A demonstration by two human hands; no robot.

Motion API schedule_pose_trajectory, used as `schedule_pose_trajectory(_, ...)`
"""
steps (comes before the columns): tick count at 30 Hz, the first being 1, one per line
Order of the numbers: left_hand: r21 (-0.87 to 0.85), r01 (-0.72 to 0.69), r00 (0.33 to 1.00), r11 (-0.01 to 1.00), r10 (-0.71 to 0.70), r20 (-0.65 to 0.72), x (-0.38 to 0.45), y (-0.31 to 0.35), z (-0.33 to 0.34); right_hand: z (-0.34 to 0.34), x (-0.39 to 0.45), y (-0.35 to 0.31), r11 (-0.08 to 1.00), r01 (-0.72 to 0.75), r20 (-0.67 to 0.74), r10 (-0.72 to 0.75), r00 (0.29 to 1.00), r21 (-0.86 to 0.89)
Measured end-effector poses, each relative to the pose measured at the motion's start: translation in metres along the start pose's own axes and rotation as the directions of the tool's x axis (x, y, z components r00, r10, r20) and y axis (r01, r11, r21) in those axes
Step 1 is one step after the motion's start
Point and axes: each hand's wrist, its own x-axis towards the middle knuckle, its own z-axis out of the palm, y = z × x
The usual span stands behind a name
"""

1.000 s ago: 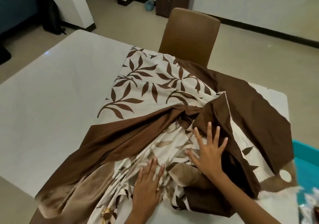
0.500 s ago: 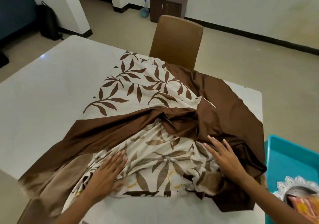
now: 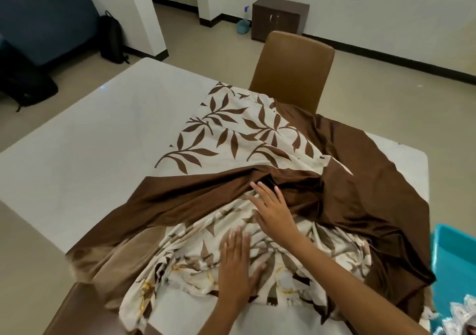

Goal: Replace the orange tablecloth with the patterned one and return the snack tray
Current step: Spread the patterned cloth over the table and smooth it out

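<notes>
Patterned tablecloth [image 3: 247, 138], brown border, leaf print, bunched and half-spread on table

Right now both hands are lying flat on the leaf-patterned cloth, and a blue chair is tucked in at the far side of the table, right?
Not quite. The head view shows the chair is brown. Otherwise yes: the left hand and right hand lie flat on the patterned cloth on the table.

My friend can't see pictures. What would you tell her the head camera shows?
Two hands, the left hand and right hand, press flat on a bunched-up brown and cream leaf-patterned tablecloth that lies on a white table. A brown chair stands at the far side, and a teal tray sits at the right.
</notes>
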Motion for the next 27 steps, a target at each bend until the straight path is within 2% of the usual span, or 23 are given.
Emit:
schedule_pose_trajectory(2,0.031,-0.085,0.996,0.996,0.085,0.009,0.001,-0.013,0.004,0.008,0.031,-0.011,1.0,0.012,0.057,-0.012,0.998,0.003)
schedule_pose_trajectory(7,0.002,-0.258,0.965,0.966,0.257,-0.053,0.011,-0.048,-0.001,0.041,0.097,-0.033,0.999,0.003,0.301,0.007,0.954,-0.032)
schedule_pose_trajectory(10,0.064,-0.292,0.948,0.954,0.297,-0.111,0.01,-0.075,-0.013,0.056,0.119,-0.031,0.995,-0.029,0.363,0.063,0.93,-0.099)
schedule_pose_trajectory(12,0.085,-0.262,0.951,0.961,0.272,-0.147,0.008,-0.092,-0.024,0.057,0.128,-0.03,0.995,-0.011,0.342,0.046,0.938,-0.102)
schedule_pose_trajectory(15,0.11,-0.221,0.959,0.969,0.237,-0.154,0.005,-0.111,-0.034,0.049,0.135,-0.035,1.0,0.01,0.114,-0.011,0.993,0.002)
schedule_pose_trajectory(17,0.101,-0.213,0.963,0.972,0.226,-0.144,0.005,-0.117,-0.039,0.038,0.124,-0.04,0.994,-0.043,-0.035,0.046,0.998,0.101)
schedule_pose_trajectory(19,0.076,-0.223,0.962,0.972,0.232,-0.143,0.005,-0.114,-0.041,0.029,0.094,-0.045,0.984,-0.093,-0.084,0.107,0.991,0.15)
schedule_pose_trajectory(21,0.026,-0.204,0.971,0.979,0.206,-0.122,0.004,-0.106,-0.041,0.024,0.048,-0.048,0.98,-0.134,-0.073,0.146,0.987,0.149)
schedule_pose_trajectory(24,-0.081,-0.172,0.982,0.982,0.165,-0.09,-0.002,-0.086,-0.041,0.017,-0.025,-0.051,0.974,-0.217,0.02,0.216,0.976,0.064)
schedule_pose_trajectory(27,-0.124,-0.251,0.968,0.96,0.248,-0.04,-0.011,-0.063,-0.039,0.013,-0.092,-0.05,0.945,-0.327,0.063,0.327,0.943,-0.015)
